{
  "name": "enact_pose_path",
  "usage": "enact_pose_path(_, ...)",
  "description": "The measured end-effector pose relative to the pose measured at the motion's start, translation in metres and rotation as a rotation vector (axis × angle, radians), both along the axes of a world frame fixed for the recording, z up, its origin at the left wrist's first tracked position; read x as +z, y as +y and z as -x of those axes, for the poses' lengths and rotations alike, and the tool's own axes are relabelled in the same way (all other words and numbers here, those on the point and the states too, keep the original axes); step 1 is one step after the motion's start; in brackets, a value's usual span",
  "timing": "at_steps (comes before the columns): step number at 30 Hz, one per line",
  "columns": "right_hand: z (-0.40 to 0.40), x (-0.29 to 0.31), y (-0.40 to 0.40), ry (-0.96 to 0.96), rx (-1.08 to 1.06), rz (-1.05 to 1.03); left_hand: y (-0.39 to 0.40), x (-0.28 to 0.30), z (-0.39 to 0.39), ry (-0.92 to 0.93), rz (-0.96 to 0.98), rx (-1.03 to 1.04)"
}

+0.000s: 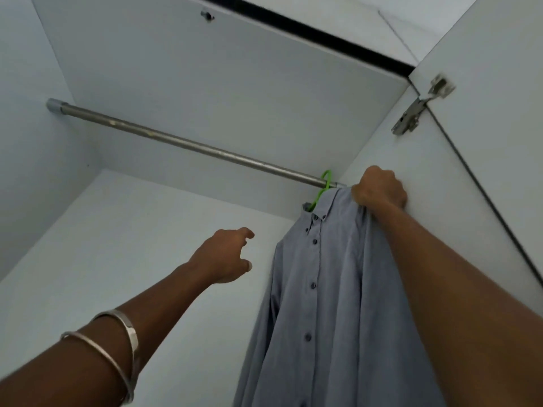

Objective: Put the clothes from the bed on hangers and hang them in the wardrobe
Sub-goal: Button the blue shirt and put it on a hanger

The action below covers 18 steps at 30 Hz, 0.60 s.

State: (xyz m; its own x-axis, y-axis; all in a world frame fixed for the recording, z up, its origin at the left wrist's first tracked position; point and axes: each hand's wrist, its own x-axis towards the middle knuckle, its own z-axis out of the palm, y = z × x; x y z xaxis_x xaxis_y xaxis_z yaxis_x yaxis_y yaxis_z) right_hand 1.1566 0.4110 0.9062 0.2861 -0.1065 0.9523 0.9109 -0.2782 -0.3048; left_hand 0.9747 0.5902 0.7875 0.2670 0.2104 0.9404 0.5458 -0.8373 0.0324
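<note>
A grey-blue buttoned shirt (332,289) hangs on a green hanger (324,183). The hanger's hook sits over the metal rail (182,143) at its far right end, close to the wardrobe's right wall. My right hand (379,188) grips the shirt's shoulder just right of the collar. My left hand (224,255) hovers in the air left of the shirt, fingers loosely spread, holding nothing. Two silver bangles sit on my left forearm.
The white wardrobe (205,92) interior surrounds the rail, with its top panel above and back wall behind. An open door with a metal hinge (417,110) stands at the right. The rest of the rail to the left is bare.
</note>
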Motion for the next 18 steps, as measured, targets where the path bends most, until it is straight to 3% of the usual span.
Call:
enact_pose_path(10, 0.002, -0.013, -0.035, 0.003, 0.245, -0.037, -0.004, -0.054, -0.02, 0.095, 0.114, -0.064)
enact_pose_path(18, 0.02, -0.07, -0.079, 0.163, 0.22, 0.125, -0.059, -0.094, -0.012, 0.262, 0.122, -0.058)
